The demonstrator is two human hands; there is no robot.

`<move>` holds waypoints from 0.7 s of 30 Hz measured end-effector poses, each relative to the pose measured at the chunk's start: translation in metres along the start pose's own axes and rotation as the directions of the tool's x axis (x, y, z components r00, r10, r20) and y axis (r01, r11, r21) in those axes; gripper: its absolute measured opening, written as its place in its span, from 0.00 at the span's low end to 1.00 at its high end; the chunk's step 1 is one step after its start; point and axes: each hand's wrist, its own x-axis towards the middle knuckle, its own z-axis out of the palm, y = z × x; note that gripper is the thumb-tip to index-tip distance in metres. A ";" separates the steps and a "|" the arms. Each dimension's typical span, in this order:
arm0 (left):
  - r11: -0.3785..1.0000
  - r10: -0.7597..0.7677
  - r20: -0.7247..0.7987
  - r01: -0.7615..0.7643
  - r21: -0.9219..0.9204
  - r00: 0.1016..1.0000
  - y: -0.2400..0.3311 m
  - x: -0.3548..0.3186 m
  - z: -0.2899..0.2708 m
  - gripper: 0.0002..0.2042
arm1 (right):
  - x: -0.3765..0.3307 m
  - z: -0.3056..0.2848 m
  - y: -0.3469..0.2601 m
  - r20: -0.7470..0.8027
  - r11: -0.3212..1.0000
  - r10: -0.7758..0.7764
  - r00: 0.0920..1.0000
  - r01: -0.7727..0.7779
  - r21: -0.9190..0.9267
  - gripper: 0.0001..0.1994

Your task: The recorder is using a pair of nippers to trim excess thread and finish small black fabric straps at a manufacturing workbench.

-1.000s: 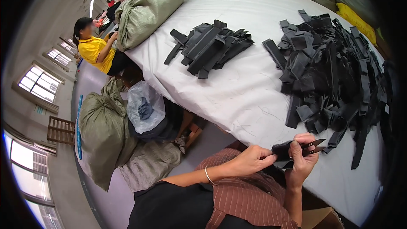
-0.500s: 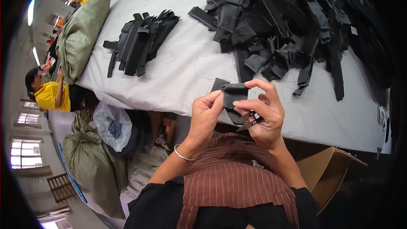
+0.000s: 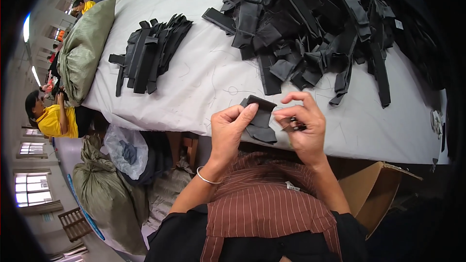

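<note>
Centrally, at the near edge of the white-covered table [image 3: 194,92], both hands work one folded black fabric piece [image 3: 259,119], which is held just above the table edge and over the person's lap. Left hand [image 3: 232,133]: fingers together and curled, thumb and forefinger pinched on the left side of the fabric piece. Right hand [image 3: 303,128]: thumb and forefinger meet at the right edge of the piece, the other fingers are closed on a small dark tool [image 3: 293,126]; its kind cannot be told. Beyond the hands, at the far right of the table, lies a large loose heap of black strips [image 3: 320,24], spread well across the surface. To the far left, apart from the heap, lies a smaller, tidier stack of black strips [image 3: 148,51]. A green sack [image 3: 82,51] rests at the left table end. Below the table edge stand a clear plastic bag [image 3: 124,150] and a second green sack [image 3: 104,199]; an open cardboard box [image 3: 374,191] stands at the person's right. A seated person in a yellow shirt [image 3: 53,119] is at the far left.
</note>
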 end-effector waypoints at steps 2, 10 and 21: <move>0.999 -0.033 -0.076 0.034 0.000 0.997 0.005 0.001 0.002 0.17 | 0.002 -0.009 0.007 -0.038 1.000 -0.003 0.999 0.002 -0.020 0.13; 0.993 -0.098 -0.073 0.092 -0.076 0.992 0.005 0.003 -0.001 0.17 | 0.011 -0.019 0.001 -0.030 0.966 -0.071 0.997 0.061 -0.251 0.17; 0.978 -0.155 -0.074 0.143 -0.153 0.985 0.011 -0.002 0.001 0.17 | 0.009 -0.015 0.005 0.022 0.777 -0.407 0.913 0.359 -0.517 0.13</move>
